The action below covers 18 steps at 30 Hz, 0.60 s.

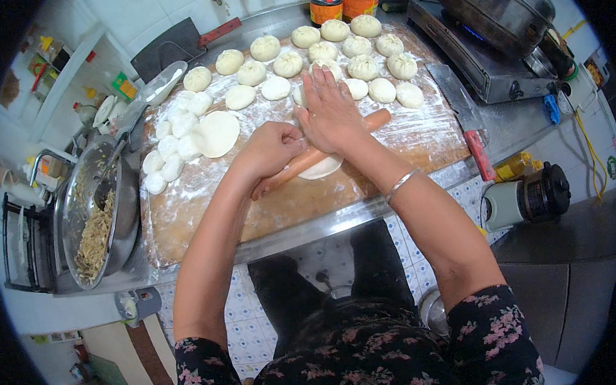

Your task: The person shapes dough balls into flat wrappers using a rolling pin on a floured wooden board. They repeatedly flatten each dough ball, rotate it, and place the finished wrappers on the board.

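Note:
A wooden rolling pin lies aslant across a round of dough on the floured wooden board. Flat on the pin rests the palm of my right hand, its fingers stretched out towards the back of the board. My left hand is just left of it, fingers curled and pinching what looks like the dough's edge beside the pin. Part of the dough is hidden under pin and hands. To the left lie a rolled-out wrapper and several small floured dough pieces.
Pleated buns and flattened dough rounds fill the board's back. A steel bowl of filling stands left. On the right are a red-handled cleaver and a lit gas stove under a dark pan.

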Available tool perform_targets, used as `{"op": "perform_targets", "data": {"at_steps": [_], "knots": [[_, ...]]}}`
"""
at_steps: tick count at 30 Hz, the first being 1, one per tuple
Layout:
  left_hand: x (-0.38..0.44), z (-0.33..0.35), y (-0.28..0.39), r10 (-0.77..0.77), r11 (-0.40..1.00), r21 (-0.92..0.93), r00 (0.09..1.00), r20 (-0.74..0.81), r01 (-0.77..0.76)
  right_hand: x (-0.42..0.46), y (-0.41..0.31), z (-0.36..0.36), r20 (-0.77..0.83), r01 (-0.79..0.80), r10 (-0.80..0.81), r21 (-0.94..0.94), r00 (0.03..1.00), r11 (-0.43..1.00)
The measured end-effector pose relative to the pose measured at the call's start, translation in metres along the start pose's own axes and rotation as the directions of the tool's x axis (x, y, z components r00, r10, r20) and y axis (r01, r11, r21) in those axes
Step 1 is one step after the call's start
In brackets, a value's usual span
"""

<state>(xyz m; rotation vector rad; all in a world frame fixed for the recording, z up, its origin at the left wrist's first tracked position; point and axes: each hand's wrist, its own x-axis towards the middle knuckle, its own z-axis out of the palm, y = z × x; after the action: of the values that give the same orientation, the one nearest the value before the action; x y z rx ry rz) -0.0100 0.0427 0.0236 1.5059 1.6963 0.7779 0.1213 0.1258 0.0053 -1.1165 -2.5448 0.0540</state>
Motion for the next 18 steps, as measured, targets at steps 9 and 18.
{"op": "perform_targets", "data": {"at_steps": [9,18], "knots": [[0.008,0.007,0.001,0.022,0.976,0.214,0.995,0.093,-0.042,-0.094,0.01,-0.042,0.044,0.089,-0.09,0.028,0.995,0.996],[-0.017,0.019,0.011,-0.102,0.993,-0.055,0.993,0.064,0.106,-0.082,0.002,-0.038,0.103,0.004,-0.014,0.09,0.995,0.996]]}}
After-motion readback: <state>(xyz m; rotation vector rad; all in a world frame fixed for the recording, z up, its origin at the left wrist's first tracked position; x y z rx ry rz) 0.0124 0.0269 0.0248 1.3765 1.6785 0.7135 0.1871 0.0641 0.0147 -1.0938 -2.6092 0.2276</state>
